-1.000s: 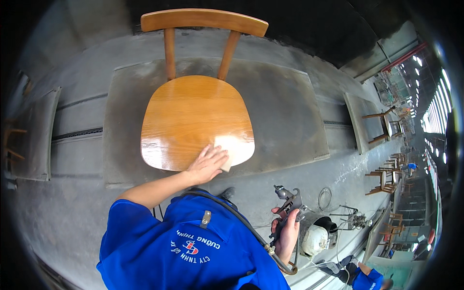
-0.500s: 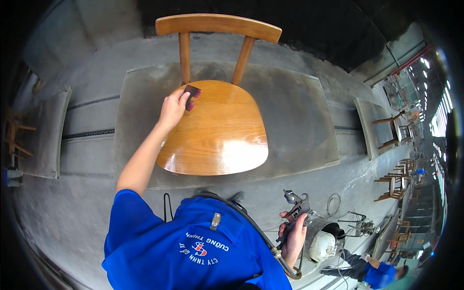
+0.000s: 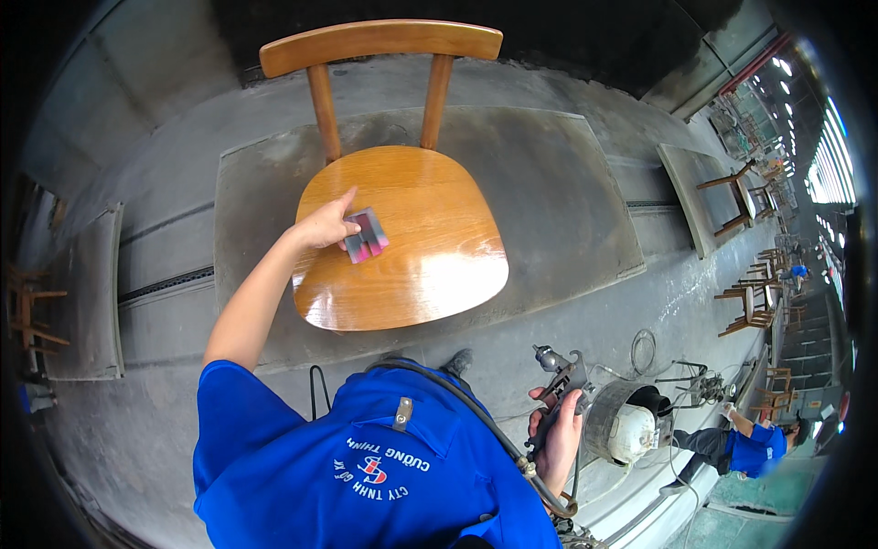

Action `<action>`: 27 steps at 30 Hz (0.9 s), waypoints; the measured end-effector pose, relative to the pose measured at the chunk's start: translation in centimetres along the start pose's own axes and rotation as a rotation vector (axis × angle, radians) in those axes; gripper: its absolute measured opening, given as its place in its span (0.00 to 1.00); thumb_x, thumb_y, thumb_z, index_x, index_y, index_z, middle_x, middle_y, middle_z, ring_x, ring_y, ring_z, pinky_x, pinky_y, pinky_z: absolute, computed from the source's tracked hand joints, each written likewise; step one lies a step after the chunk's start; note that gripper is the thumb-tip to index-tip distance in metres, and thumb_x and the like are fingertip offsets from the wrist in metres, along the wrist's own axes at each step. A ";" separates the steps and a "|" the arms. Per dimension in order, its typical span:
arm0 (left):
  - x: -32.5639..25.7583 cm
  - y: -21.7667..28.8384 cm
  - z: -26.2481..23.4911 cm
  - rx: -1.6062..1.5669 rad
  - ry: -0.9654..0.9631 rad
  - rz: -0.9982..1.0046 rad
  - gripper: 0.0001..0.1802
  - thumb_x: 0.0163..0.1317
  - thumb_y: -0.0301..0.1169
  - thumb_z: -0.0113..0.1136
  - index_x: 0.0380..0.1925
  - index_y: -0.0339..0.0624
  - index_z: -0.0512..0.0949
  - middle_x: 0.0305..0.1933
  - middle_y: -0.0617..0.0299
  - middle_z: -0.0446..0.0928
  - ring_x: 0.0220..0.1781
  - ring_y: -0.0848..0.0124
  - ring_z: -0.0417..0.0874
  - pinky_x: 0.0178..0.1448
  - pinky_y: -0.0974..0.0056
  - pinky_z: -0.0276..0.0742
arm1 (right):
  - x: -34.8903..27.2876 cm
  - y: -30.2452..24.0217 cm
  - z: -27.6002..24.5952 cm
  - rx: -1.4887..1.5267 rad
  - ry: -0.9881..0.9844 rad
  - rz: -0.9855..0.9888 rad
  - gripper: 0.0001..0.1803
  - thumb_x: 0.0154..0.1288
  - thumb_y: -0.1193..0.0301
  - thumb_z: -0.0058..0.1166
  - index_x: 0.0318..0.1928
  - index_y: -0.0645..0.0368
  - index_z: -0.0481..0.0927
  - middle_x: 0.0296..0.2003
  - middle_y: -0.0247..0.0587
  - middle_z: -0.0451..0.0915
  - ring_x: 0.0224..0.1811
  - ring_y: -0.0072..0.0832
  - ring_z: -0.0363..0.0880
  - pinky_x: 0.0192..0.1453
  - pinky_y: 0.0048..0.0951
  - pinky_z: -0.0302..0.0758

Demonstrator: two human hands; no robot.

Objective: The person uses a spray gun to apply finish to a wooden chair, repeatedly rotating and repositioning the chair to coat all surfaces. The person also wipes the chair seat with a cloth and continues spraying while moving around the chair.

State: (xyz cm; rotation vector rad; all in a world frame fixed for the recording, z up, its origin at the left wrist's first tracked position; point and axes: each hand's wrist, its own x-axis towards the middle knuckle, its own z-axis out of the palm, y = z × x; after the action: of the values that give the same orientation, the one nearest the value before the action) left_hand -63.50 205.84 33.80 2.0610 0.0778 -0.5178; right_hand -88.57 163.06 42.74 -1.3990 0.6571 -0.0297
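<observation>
A varnished wooden chair (image 3: 400, 265) stands before me, its rounded seat glossy and its curved backrest on the far side. Over the seat's left half, my left hand (image 3: 327, 225) grips a small flat sanding pad (image 3: 367, 240), dark grey with pink patches and smeared by motion. The index finger points away from the pad; whether the pad touches the wood I cannot tell. At my right side, my right hand (image 3: 554, 448) is wrapped around the handle of a metal spray gun (image 3: 565, 382). A dark hose (image 3: 476, 412) runs across my blue shirt toward the gun.
The chair is on a wide grey board (image 3: 572, 220). Right of me are a metal drum with a white container (image 3: 627, 425) and coiled hoses (image 3: 643, 349). A co-worker in blue (image 3: 754, 448) is beyond. More chairs (image 3: 752, 302) line the right; others (image 3: 35, 311) stand far left.
My left hand has moved down the seat with the sanding pad, from its far left edge toward the middle. The right hand keeps the spray gun. My view has shifted slightly.
</observation>
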 end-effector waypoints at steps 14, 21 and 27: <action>1.5 1.8 -4.8 0.206 0.651 0.197 0.15 0.66 0.27 0.58 0.51 0.35 0.76 0.43 0.45 0.84 0.47 0.54 0.86 0.52 0.54 0.79 | -1.2 -0.3 -2.5 -0.067 -0.008 -0.014 0.32 0.77 0.41 0.40 0.52 0.61 0.73 0.36 0.45 0.84 0.17 0.20 0.72 0.17 0.21 0.66; 7.8 -0.6 -2.9 0.698 0.840 0.260 0.07 0.68 0.30 0.54 0.42 0.39 0.73 0.41 0.45 0.83 0.43 0.46 0.85 0.48 0.46 0.80 | -1.6 -0.1 -2.8 -0.059 0.027 -0.016 0.31 0.78 0.43 0.40 0.52 0.62 0.73 0.35 0.46 0.84 0.16 0.20 0.71 0.16 0.21 0.66; 10.5 -1.9 -2.6 0.866 0.756 0.198 0.06 0.67 0.26 0.50 0.42 0.42 0.72 0.40 0.48 0.84 0.43 0.49 0.87 0.46 0.47 0.82 | -1.9 0.1 -2.9 -0.034 0.027 0.003 0.30 0.79 0.44 0.39 0.54 0.62 0.73 0.35 0.47 0.83 0.16 0.20 0.71 0.15 0.20 0.65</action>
State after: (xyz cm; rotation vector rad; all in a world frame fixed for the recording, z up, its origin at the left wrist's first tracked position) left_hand -53.55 207.38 29.30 2.9662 0.1027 0.4736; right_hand -91.45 161.21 43.31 -1.4327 0.6847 -0.0354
